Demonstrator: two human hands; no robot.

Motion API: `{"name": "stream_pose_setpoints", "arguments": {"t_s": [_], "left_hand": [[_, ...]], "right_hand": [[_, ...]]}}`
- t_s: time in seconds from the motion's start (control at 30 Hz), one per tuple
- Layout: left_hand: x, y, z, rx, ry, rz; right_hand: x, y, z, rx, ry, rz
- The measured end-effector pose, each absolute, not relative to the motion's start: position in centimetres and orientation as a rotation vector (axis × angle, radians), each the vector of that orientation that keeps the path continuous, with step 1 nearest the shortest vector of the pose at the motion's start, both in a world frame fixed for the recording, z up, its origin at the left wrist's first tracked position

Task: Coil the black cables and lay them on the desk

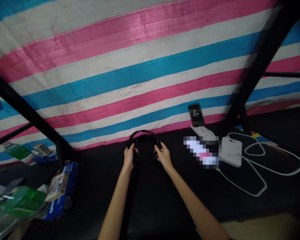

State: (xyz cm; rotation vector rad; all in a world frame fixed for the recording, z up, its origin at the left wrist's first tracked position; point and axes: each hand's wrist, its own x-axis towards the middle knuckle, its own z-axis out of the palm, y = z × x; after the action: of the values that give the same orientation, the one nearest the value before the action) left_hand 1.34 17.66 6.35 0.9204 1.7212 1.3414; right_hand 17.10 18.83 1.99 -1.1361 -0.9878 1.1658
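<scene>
A black cable (144, 132), wound into a round coil, is held just over the black table near its back edge. My left hand (129, 156) grips the left side of the loop, thumb on top and fingers curled round it. On the opposite side my right hand (163, 155) pinches the coil between thumb and fingers. The coil's lower part blends into the dark tabletop, so whether it touches the surface is hard to see.
To the right lie a white power bank (231, 151) with a looped white cable (287, 174) and a blurred-out phone (201, 151). Blue snack packs (62, 193) and a green bottle (25, 200) stand left. A striped sheet (140, 76) hangs behind; black frame bars (257, 60) flank it.
</scene>
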Motion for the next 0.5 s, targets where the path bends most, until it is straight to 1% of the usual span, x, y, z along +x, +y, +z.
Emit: {"name": "stream_pose_setpoints", "arguments": {"t_s": [0.07,0.17,0.27,0.4,0.5], "left_hand": [[1.0,18.1,5.9,0.989,1.856,1.267],[0.5,18.2,4.9,1.069,2.037,1.146],[0.2,18.1,3.9,1.152,2.089,1.07],[-0.4,18.2,2.9,1.2,2.062,1.073],[-1.1,18.1,2.4,1.187,2.065,1.141]], "right_hand": [[17.2,19.1,1.8,-1.123,-0.958,1.234],[17.4,19.4,1.7,-1.133,-0.982,1.23],[17.7,19.7,1.5,-1.164,-0.988,1.158],[18.5,20.1,1.2,-1.237,-0.995,1.083],[19.5,20.1,1.1,-1.335,-1.056,0.875]]}}
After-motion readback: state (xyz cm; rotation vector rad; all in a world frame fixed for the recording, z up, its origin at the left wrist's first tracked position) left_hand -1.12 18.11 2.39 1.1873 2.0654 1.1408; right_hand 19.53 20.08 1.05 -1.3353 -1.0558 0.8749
